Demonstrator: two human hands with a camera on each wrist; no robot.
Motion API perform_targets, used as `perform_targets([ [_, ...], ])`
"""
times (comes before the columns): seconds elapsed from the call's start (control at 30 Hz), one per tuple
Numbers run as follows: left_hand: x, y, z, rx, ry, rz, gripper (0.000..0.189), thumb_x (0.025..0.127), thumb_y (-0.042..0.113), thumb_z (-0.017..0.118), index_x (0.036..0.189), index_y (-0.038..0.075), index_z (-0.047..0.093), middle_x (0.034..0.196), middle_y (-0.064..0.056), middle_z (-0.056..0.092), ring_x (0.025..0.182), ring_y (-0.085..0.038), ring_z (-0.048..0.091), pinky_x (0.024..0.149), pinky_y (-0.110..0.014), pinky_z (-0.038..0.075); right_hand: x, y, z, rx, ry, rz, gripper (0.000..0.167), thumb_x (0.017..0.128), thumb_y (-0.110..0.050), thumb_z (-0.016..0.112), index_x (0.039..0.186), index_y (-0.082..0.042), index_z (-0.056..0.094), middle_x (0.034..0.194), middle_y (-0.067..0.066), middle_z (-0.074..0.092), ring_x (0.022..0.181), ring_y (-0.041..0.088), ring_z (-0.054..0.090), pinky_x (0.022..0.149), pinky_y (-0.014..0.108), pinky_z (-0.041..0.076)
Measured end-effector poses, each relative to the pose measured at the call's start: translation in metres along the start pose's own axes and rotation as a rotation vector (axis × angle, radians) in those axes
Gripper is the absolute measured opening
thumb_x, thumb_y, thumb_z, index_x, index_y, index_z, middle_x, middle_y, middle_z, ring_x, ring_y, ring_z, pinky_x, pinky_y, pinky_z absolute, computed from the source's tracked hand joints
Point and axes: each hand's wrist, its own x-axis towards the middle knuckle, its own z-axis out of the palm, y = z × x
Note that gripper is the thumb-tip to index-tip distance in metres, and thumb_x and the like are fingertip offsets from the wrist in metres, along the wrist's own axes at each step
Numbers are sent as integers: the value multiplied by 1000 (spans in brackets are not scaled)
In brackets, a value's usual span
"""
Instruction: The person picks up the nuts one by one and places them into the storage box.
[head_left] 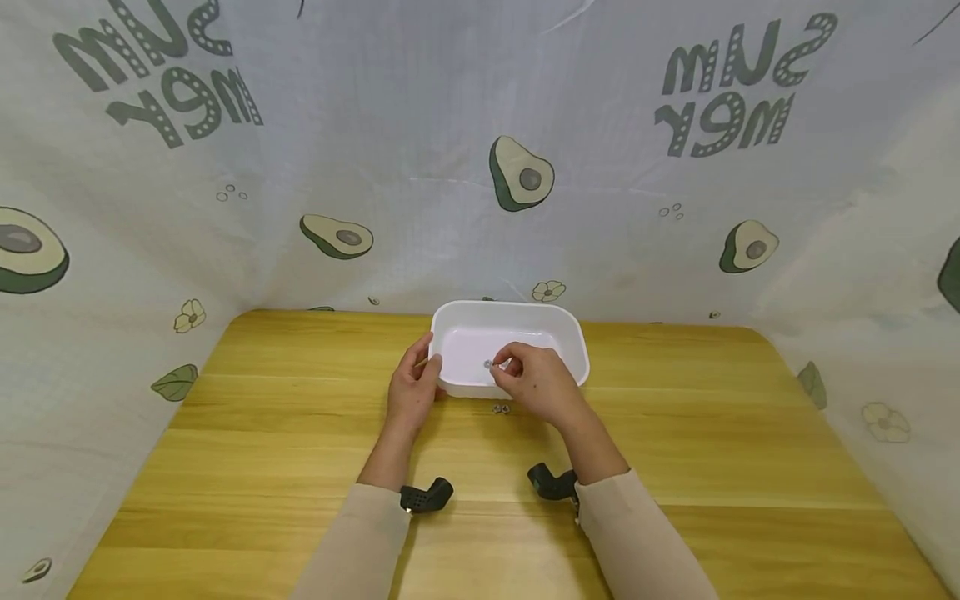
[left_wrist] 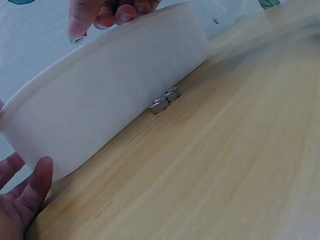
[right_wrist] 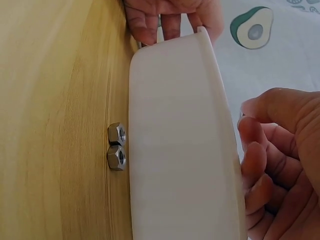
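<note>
A white rectangular tub [head_left: 510, 391] stands near the back of the wooden table. My left hand [head_left: 414, 387] grips its left end, the thumb on the front side and the fingers round the end. Above the tub's front rim, my right hand [head_left: 534, 379] pinches a small metal nut [head_left: 488, 364] between thumb and fingertips. In the right wrist view that nut is mostly hidden by the fingers of the right hand [right_wrist: 280, 160]. Two hex nuts [left_wrist: 165, 100] sit side by side on the table, close against the tub's front wall.
The wooden table [head_left: 262, 467] reaches back to a pale curtain [head_left: 420, 167] printed with avocados and lettering. Each wrist bears a black camera mount; the left mount [head_left: 427, 496] and right mount [head_left: 551, 482] hang over the table between the forearms.
</note>
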Motion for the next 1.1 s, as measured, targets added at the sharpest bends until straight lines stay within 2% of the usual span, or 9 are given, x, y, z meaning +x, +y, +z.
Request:
perform_targets([
  [0.27, 1, 2, 0, 10, -6, 9, 44, 102, 30, 58, 146, 32, 55, 146, -4, 58, 106, -23, 61, 70, -24, 56, 12, -3, -4, -42, 13, -7, 16, 95, -30, 70, 102, -16, 71, 80, 1, 65, 72, 18, 55, 63, 28, 45],
  [0.57, 2, -2, -2, -5, -10, 22, 46, 102, 28, 59, 148, 27, 55, 146, -10, 57, 109, -25, 61, 69, -23, 55, 44, 0, -4, -116, -80, 38, 17, 95, -30, 67, 101, -14, 71, 86, 3, 70, 73, 19, 61, 63, 29, 48],
  [0.77, 1, -1, 0, -11, -13, 12, 46, 101, 29, 59, 147, 29, 55, 146, -8, 58, 109, -24, 61, 68, -23, 56, 60, 3, -8, -131, -58, 97, 24, 97, -31, 66, 113, -14, 70, 97, 6, 73, 75, 19, 64, 64, 29, 50],
  [0.93, 1, 0, 1, -14, -20, 5, 46, 101, 30, 59, 147, 30, 55, 146, -6, 57, 110, -25, 61, 69, -24, 56, 59, 4, -13, -104, -50, 137, 29, 99, -32, 64, 120, -14, 68, 103, 8, 73, 72, 20, 65, 61, 28, 53],
  [1.1, 2, 0, 0, -17, -9, 13, 45, 102, 29, 59, 146, 29, 56, 145, -7, 58, 110, -26, 61, 68, -23, 56, 49, 1, -16, -74, 10, 87, 26, 99, -32, 64, 117, -14, 69, 99, 8, 72, 74, 21, 63, 64, 31, 51],
])
